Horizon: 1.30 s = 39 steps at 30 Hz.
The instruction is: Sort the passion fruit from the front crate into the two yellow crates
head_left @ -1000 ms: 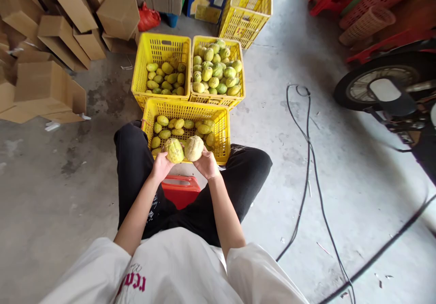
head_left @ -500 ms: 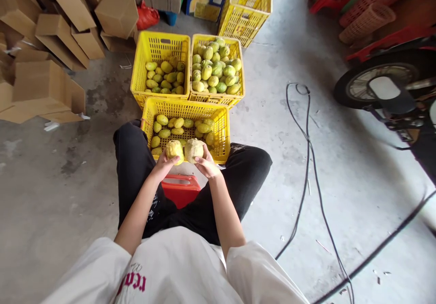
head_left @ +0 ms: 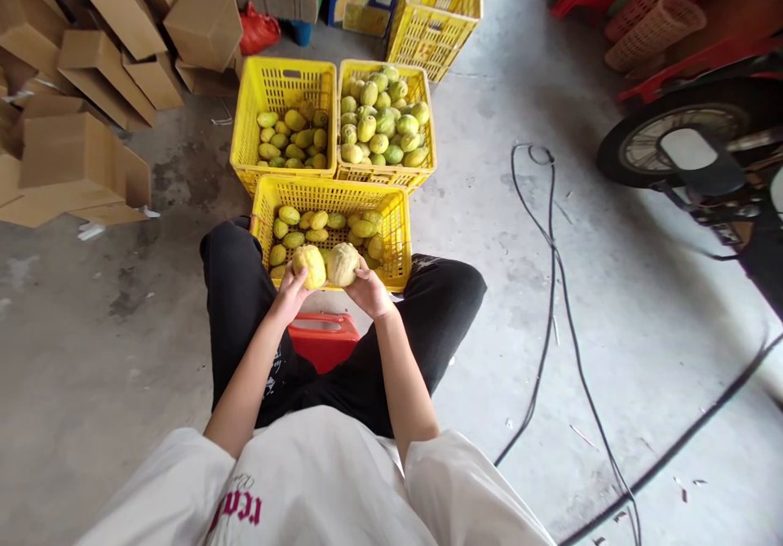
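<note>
My left hand (head_left: 289, 291) is closed round a yellow fruit (head_left: 310, 264), and my right hand (head_left: 369, 293) is closed round a paler, rough-skinned fruit (head_left: 342, 264). The two fruits touch each other just above the near rim of the closest yellow crate (head_left: 400, 236), which holds several yellow-green fruits. I sit on a red stool (head_left: 324, 339) with my knees on both sides of that crate.
Two more yellow crates stand behind, the left one (head_left: 282, 89) partly filled, the right one (head_left: 422, 172) heaped with fruit. An empty yellow crate (head_left: 435, 15) leans further back. Cardboard boxes (head_left: 73, 89) pile at the left. Black cables (head_left: 550, 285) cross the concrete floor; a motorbike wheel (head_left: 673, 142) stands right.
Both hands have turned the fruits slightly and brought them closer together. The view has drifted a little.
</note>
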### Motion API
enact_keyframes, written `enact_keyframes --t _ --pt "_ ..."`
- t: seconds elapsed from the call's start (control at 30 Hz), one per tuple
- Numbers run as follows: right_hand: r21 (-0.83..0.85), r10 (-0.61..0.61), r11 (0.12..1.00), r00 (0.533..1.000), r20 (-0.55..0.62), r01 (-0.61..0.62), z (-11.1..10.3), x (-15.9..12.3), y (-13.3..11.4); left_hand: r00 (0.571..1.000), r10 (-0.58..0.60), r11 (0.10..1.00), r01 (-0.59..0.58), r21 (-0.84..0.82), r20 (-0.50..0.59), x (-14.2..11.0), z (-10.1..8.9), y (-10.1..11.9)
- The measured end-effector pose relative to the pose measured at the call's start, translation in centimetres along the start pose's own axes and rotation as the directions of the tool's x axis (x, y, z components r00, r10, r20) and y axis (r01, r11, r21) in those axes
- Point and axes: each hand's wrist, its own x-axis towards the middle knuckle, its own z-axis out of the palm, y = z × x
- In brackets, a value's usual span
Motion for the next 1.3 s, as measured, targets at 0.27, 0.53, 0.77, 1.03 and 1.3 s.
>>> enact_keyframes --t 0.27,0.53,0.77,1.03,1.3 --pt "-0.143 0.025 0.990 0.998 0.055 -0.017 -0.4 -0.5 0.4 0.996 0.084 0.995 -0.083 0.063 -0.023 0.3 -0.2 0.1" --pt "-0.098 0.027 0.995 0.999 0.021 -0.025 0.3 -0.7 1.1 0.993 0.099 0.974 -0.108 0.199 0.056 0.7 -0.9 -0.4" --pt "-0.062 0.050 0.997 0.999 -0.012 -0.050 0.9 -0.6 1.1 0.993 0.119 0.960 -0.117 0.253 0.010 0.5 -0.6 -1.0" --pt "0.021 0.086 0.996 0.994 0.066 -0.087 0.6 -0.8 -0.3 0.993 0.013 0.999 -0.018 0.046 0.117 0.5 0.0 0.3" --pt "-0.053 0.007 0.999 1.000 -0.017 -0.008 -0.2 -0.9 -0.1 0.984 0.101 0.985 -0.120 0.127 0.145 0.4 -0.3 0.0"
